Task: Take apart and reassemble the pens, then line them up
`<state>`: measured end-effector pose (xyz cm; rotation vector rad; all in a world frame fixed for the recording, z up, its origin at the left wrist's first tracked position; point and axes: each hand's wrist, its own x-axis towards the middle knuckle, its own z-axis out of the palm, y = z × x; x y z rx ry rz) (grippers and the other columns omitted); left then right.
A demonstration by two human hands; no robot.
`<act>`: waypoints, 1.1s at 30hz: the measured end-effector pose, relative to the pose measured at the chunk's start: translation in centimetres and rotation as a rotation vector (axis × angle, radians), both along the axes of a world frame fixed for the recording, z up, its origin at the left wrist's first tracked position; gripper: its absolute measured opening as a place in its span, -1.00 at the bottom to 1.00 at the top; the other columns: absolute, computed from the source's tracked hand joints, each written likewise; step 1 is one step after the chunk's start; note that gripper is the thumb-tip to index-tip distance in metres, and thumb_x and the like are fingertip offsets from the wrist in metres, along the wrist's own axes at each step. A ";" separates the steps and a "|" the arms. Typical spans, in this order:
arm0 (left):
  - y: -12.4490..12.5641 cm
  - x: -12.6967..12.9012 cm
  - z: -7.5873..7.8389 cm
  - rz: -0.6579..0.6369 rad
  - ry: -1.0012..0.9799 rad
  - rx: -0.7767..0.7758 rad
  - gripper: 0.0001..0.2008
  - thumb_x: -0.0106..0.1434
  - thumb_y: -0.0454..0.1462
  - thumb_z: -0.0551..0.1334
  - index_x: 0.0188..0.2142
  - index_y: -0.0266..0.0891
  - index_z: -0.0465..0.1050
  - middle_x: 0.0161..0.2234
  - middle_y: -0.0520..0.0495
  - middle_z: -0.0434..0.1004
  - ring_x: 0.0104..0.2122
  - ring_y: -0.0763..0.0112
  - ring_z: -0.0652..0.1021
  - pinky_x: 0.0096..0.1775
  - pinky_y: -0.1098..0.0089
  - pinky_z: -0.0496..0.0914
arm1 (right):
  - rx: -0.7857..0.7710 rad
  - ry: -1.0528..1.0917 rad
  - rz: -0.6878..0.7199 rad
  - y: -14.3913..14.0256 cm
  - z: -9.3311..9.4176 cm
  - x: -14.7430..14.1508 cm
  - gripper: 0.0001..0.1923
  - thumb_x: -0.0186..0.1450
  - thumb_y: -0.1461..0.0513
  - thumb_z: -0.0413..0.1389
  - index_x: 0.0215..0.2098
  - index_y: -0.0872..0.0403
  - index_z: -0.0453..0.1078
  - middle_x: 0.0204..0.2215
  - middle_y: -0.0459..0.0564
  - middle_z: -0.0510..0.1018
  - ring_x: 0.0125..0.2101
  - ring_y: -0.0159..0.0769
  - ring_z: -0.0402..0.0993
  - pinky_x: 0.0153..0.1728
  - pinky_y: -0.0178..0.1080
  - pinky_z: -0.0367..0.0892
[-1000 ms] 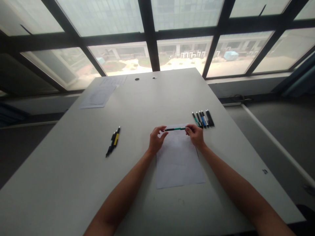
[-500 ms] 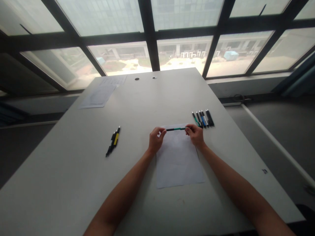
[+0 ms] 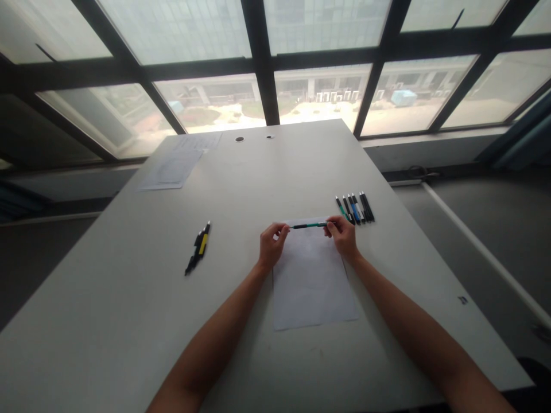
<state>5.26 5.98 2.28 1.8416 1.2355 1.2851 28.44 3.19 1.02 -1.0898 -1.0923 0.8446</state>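
Note:
A green and black pen (image 3: pixel 310 225) is held level between my two hands, above the top of a white sheet of paper (image 3: pixel 314 287). My left hand (image 3: pixel 272 245) pinches around the pen's thin tip end, with the fingertips closed there. Around the opposite end, my right hand (image 3: pixel 342 234) has thumb and fingers closed, hiding part of the barrel. Just beyond my right hand lies a row of several pens (image 3: pixel 355 207), mostly black with green, blue and white parts.
To the left, a small group of dark pens (image 3: pixel 198 248), one with a yellow section, lies on the white table (image 3: pixel 107 298). Printed sheets (image 3: pixel 172 166) rest at the far left corner. Two round holes are near the back edge. Windows stand beyond the table.
The pen has shifted slightly to the right, and more of its tip end shows beside my left fingers. My left hand has moved very slightly left. The other pens and the paper are unmoved.

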 end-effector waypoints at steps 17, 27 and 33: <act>0.1 0.1 0.0 -0.005 0.059 0.124 -0.87 0.34 -0.22 0.25 -0.23 -0.17 0.59 -0.33 -0.03 0.56 -0.35 0.43 0.50 -0.26 0.41 0.40 | 0.057 0.064 -0.059 0.2 -0.3 0.1 -0.82 0.29 0.12 0.20 -0.24 0.06 0.42 -0.54 -0.14 0.48 -0.55 -0.39 0.39 -0.52 -0.31 0.30; 1.5 -1.9 0.0 0.093 0.307 0.125 -0.73 0.43 -0.17 0.11 -0.34 -0.21 0.49 -0.37 -0.05 0.47 -0.32 0.34 0.45 -0.24 0.34 0.33 | 0.074 0.166 -0.285 0.6 -0.6 0.5 -0.86 0.29 0.20 0.14 -0.21 0.08 0.42 -0.51 -0.13 0.49 -0.52 -0.39 0.42 -0.47 -0.30 0.34; 1.8 -2.3 -0.6 0.075 0.387 0.124 -0.75 0.42 -0.19 0.12 -0.34 -0.20 0.48 -0.36 -0.06 0.49 -0.30 0.30 0.45 -0.20 0.31 0.32 | 0.047 0.195 -0.317 0.9 -1.0 0.6 -0.85 0.26 0.21 0.14 -0.21 0.09 0.41 -0.47 -0.09 0.54 -0.50 -0.37 0.46 -0.45 -0.28 0.39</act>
